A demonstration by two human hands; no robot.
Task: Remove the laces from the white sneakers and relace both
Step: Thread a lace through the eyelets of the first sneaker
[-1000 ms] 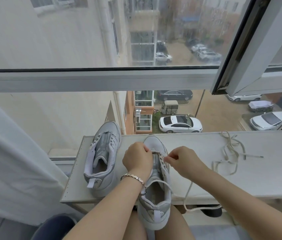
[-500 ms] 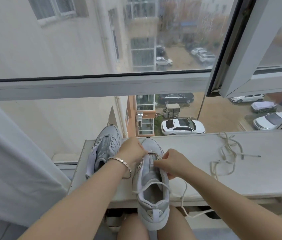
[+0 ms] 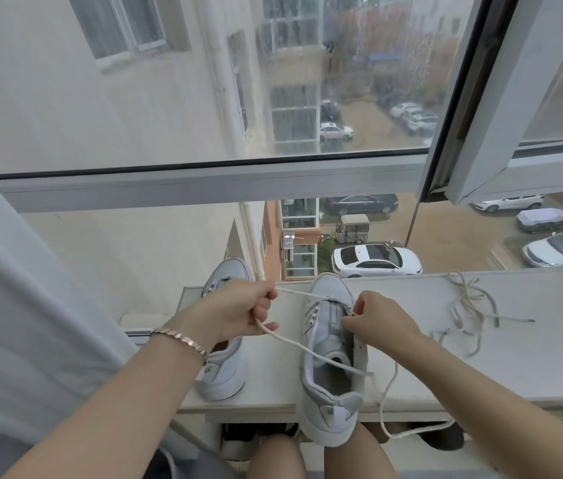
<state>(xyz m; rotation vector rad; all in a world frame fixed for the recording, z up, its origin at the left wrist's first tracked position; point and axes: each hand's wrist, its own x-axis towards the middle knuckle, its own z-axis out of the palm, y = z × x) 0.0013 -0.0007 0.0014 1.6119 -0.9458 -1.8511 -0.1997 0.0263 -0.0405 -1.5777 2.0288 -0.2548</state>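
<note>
This looks like an upstairs flat. A tall window with one sash swung open looks down on parked cars and neighbouring apartment blocks. A pale curtain hangs at the left, and a white counter runs beneath the glass.

Light: soft grey daylight, moderately bright, entering through the rain-streaked upper glass pane.
Shadows: faint and diffuse on the flat white board ledge, just beside the pale grey-white leather sneaker.
Clarity: centre crisp, and the thin cream cord lace reads cleanly. The street behind the wet glass is smeared.
Distortion: wide-angle stretch at the edges. The white metal window frame slopes slightly.
</note>
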